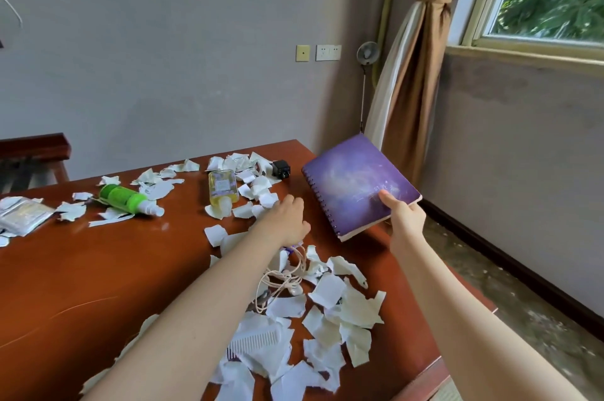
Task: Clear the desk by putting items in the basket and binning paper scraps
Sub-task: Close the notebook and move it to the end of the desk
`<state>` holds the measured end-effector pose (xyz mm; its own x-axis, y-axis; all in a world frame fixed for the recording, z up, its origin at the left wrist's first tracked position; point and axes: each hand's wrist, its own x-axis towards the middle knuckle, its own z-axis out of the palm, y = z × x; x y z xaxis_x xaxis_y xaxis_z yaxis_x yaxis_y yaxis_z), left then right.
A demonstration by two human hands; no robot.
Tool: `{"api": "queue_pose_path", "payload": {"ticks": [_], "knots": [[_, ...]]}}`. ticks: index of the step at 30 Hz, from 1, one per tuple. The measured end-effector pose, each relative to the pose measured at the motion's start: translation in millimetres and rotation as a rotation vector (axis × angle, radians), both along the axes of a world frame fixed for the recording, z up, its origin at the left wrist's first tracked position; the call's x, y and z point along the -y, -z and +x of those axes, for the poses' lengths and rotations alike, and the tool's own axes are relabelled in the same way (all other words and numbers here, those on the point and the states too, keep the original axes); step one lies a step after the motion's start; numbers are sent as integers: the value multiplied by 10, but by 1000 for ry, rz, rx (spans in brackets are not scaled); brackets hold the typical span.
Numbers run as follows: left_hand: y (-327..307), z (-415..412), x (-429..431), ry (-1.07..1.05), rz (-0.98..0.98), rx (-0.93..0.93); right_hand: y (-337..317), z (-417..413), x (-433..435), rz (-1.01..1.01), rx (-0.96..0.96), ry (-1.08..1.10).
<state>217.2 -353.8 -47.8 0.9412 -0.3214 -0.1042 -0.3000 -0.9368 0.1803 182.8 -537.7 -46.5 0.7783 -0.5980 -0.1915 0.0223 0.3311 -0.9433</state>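
Note:
My right hand (407, 221) grips a purple spiral notebook (356, 181) by its lower corner and holds it tilted above the right edge of the brown desk (98, 270). My left hand (287, 221) hovers low over the desk with fingers curled loosely; it holds nothing that I can see. Torn white paper scraps (336, 302) lie scattered across the desk. A green spray bottle (127, 199) lies on its side at the left. A yellow bottle (222, 188) lies near the middle back. No basket or bin is in view.
A white earphone cable (284, 279) lies tangled under my left wrist, a white comb (255, 342) below it. A small black charger (281, 168) sits at the back edge, foil packets (19, 216) at far left. Floor, curtain and window are to the right.

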Motion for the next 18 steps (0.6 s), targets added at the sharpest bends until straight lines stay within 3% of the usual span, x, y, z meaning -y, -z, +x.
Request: {"api": "queue_pose_path", "payload": {"ticks": [6, 11, 18], "knots": [[-57, -6, -193, -58, 142, -6, 109, 163, -119, -40, -173, -74], [-61, -50, -226, -82, 187, -3, 122, 158, -132, -376, -402, -51], [-69, -79, -172, -102, 128, 61, 58, 128, -84, -679, -525, -103]]}}
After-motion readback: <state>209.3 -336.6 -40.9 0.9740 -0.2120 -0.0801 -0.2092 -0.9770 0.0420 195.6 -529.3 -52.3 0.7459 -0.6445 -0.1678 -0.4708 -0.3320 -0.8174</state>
